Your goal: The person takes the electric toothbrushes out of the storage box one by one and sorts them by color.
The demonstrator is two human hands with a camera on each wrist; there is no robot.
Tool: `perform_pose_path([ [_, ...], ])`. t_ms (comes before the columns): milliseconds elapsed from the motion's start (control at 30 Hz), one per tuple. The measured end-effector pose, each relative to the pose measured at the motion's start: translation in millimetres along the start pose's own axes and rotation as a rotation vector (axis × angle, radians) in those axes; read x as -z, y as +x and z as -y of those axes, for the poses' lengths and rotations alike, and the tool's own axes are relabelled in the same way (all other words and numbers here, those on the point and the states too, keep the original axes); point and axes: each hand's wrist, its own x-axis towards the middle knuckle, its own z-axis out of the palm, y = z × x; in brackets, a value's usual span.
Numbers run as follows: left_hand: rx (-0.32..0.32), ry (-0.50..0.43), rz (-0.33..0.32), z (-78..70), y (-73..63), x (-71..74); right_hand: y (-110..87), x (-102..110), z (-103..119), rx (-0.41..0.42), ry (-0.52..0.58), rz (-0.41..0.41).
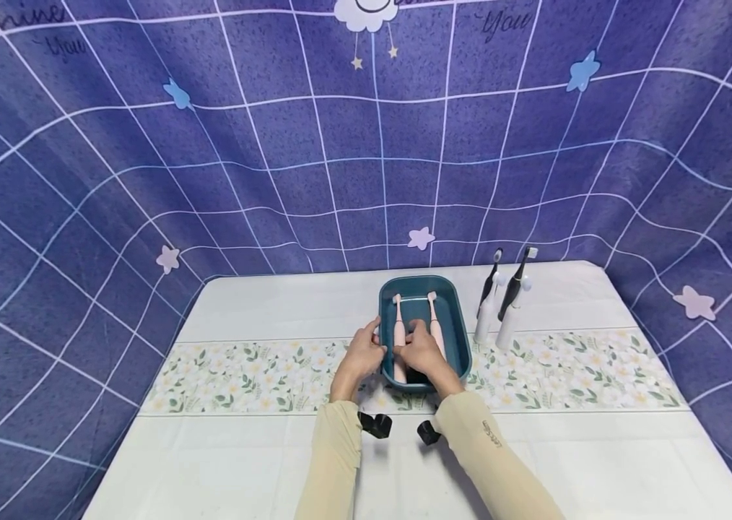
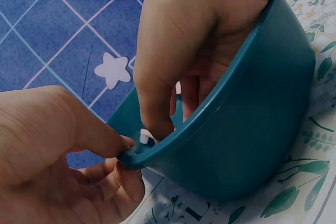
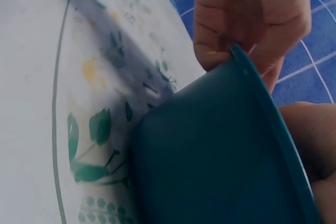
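Note:
A teal plastic basin (image 1: 421, 287) stands on the table, with two pink electric toothbrushes lying in it, the left toothbrush (image 1: 399, 332) and the right toothbrush (image 1: 434, 326). My left hand (image 1: 362, 352) pinches the basin's rim at its left side, thumb over the edge and fingers below, as the left wrist view shows. Inside the basin is my right hand (image 1: 423, 354), fingers pointing down between the two toothbrushes, its thumb over the left one. The basin wall hides those fingertips, so I cannot tell whether they grip anything.
Right of the basin, two black electric toothbrushes (image 1: 512, 289) stand upright behind two white electric toothbrushes (image 1: 507, 331). A white cloth with a floral band (image 1: 229, 375) covers the table. Blue curtain fabric (image 1: 275, 180) with star prints hangs behind and at both sides.

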Motion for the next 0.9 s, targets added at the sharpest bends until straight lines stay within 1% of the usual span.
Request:
perform_pose_path([
  [133, 0.001, -0.002, -0.006, 0.3, 0.6, 0.3, 3.1, 0.0, -1.9, -0.063, 0.149, 0.026],
  [233, -0.006, -0.004, -0.008, 0.3, 1.5, 0.2, 4.5, 0.7, -1.5, -0.088, 0.209, 0.033],
  [367, -0.009, -0.02, -0.007, 0.5, 1.6, 0.3, 5.6, 1.2, -0.2, -0.088, 0.225, 0.049],
  [533, -0.018, -0.016, -0.005, -0.5, 1.2, 0.6, 6.1, 1.7, -0.4, -0.076, 0.22, 0.055],
  [733, -0.017, -0.01, -0.007, -0.9, 1.6, 0.3, 6.2, 1.8, -0.7, -0.071, 0.195, 0.035],
  [900, 0.004, -0.006, -0.003, 1.4, 1.3, -0.5, 4.3, 2.1, -1.5, -0.05, 0.247, -0.001],
])
